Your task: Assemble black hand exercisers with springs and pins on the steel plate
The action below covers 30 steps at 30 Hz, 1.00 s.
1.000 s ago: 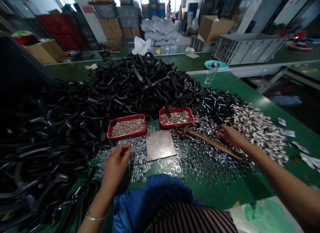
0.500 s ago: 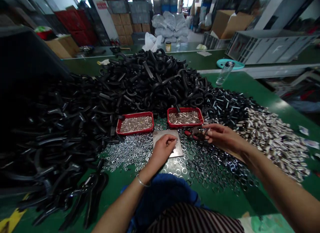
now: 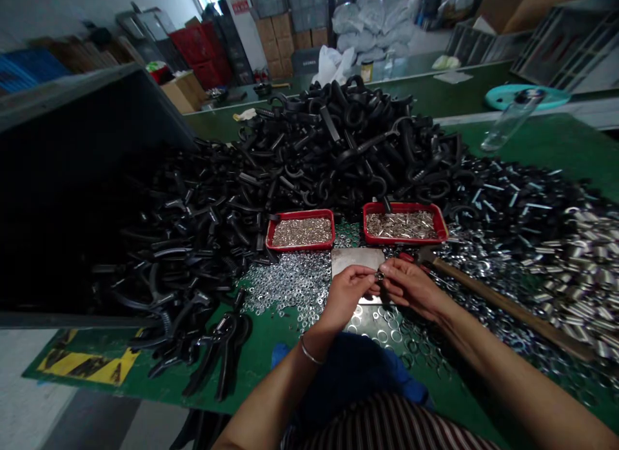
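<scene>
My left hand (image 3: 349, 294) and my right hand (image 3: 412, 286) meet over the front part of a flat metal plate (image 3: 355, 258). Between their fingertips is a small dark metal part (image 3: 380, 276), too small to name. The right thumb and fingers pinch it; the left fingertips are closed right beside it, and whether they grip it too or hold some tinier piece is hidden. Just right of the plate lie a hammer (image 3: 512, 313) with a wooden handle and a red-handled tool (image 3: 407, 258), partly covered. Flat metal rings (image 3: 382, 336) lie loose in front of the plate.
Behind the plate stand two red trays, one with small metal bits (image 3: 302, 232), one with short pins (image 3: 401, 224). Black curved handles (image 3: 338, 140) form a large heap. Small washers (image 3: 285, 285) spread left, silvery cylinders (image 3: 580, 276) right. A glass bottle (image 3: 510, 124) stands far right.
My right hand has come from beside the tools at the right to the plate, meeting my left hand there with the small dark part. The view has turned left.
</scene>
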Tool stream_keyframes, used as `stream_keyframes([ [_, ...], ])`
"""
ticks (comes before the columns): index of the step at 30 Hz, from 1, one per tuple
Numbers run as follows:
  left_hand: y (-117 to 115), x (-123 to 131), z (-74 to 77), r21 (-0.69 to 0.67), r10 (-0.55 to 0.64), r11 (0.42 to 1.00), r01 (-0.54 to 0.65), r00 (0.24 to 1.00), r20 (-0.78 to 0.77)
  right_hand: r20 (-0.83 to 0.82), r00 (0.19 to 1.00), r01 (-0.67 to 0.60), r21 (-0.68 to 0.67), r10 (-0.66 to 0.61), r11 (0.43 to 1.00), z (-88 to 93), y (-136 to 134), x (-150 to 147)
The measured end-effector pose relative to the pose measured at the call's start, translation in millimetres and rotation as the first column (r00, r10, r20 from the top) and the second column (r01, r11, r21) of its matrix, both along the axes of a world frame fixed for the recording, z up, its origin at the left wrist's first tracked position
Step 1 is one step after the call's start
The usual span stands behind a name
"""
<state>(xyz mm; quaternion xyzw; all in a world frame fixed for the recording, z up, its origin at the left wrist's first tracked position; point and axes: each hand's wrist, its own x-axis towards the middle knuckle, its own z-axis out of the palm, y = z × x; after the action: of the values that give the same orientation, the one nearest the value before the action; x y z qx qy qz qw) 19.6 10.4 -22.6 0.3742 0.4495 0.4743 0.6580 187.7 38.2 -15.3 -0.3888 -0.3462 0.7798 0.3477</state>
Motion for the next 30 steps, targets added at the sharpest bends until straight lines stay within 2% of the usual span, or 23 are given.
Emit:
stream_keyframes([
  [5, -1, -8, -0.9, 0.085, -0.073, 0.994, 0.074, 0.997, -0.006, -0.095, 0.994, -0.065, -0.167, 0.049, 0.984, -2.3, 0, 8],
  [8, -4, -15, -0.7, 0.239, -0.07, 0.965, 0.109, 0.984, -0.165, -0.074, 0.992, -0.112, -0.167, 0.101, 0.98, -2.4, -4, 10],
  [10, -8, -17, 0.6, 0.388, 0.011, 0.911, 0.141, 0.931, -0.364, 0.03, 0.995, -0.09, -0.061, 0.091, 0.994, -0.8, -6, 8],
  [12, -12, -18, 3.1, 0.516, 0.122, 0.831, 0.209, 0.836, -0.535, 0.177, 0.984, -0.054, 0.116, 0.033, 0.992, 2.7, -7, 5],
  [14, -15, -26, 7.6, 0.559, 0.16, 0.763, 0.324, 0.744, -0.649, 0.281, 0.959, -0.042, 0.279, -0.04, 0.96, 8.0, -5, 2],
  [15, -17, -35, 10.8, 0.547, 0.161, 0.748, 0.377, 0.696, -0.7, 0.308, 0.949, -0.041, 0.333, -0.068, 0.942, 11.3, -4, 1],
  [17, -20, -66, 19.2, 0.481, 0.204, 0.773, 0.414, 0.555, -0.806, 0.332, 0.938, -0.041, 0.395, -0.101, 0.918, 18.2, -1, 6],
  [18, -22, -88, 24.1, 0.441, 0.256, 0.812, 0.381, 0.446, -0.858, 0.342, 0.932, -0.041, 0.417, -0.115, 0.908, 21.1, 0, 10],
  [19, -25, -114, 29.1, 0.406, 0.319, 0.86, 0.309, 0.296, -0.9, 0.357, 0.925, -0.043, 0.433, -0.128, 0.9, 23.1, 1, 15],
  [20, -28, -143, 33.8, 0.356, 0.34, 0.902, 0.246, 0.108, -0.934, 0.373, 0.917, -0.04, 0.445, -0.144, 0.895, 23.9, 1, 20],
  [21, -33, -171, 38.0, 0.272, 0.294, 0.936, 0.222, -0.069, -0.953, 0.387, 0.908, -0.034, 0.449, -0.16, 0.893, 23.2, 1, 25],
  [22, -38, -199, 41.3, 0.176, 0.22, 0.961, 0.213, -0.207, -0.953, 0.398, 0.9, -0.021, 0.443, -0.176, 0.896, 21.1, 0, 29],
  [23, -43, -223, 43.2, 0.088, 0.152, 0.972, 0.217, -0.299, -0.942, 0.405, 0.895, -0.005, 0.425, -0.185, 0.905, 17.9, -1, 32],
  [26, -54, -274, 41.3, -0.09, 0.04, 0.949, 0.303, -0.397, -0.917, 0.371, 0.908, 0.06, 0.349, -0.196, 0.935, 5.8, -5, 31],
  [28, -56, -289, 36.2, -0.156, 0.016, 0.923, 0.353, -0.439, -0.898, 0.315, 0.923, 0.117, 0.312, -0.219, 0.943, -0.2, -8, 25],
  [30, -54, -295, 32.7, -0.167, 0.02, 0.905, 0.391, -0.433, -0.901, 0.255, 0.931, 0.184, 0.289, -0.261, 0.939, -2.8, -11, 16],
])
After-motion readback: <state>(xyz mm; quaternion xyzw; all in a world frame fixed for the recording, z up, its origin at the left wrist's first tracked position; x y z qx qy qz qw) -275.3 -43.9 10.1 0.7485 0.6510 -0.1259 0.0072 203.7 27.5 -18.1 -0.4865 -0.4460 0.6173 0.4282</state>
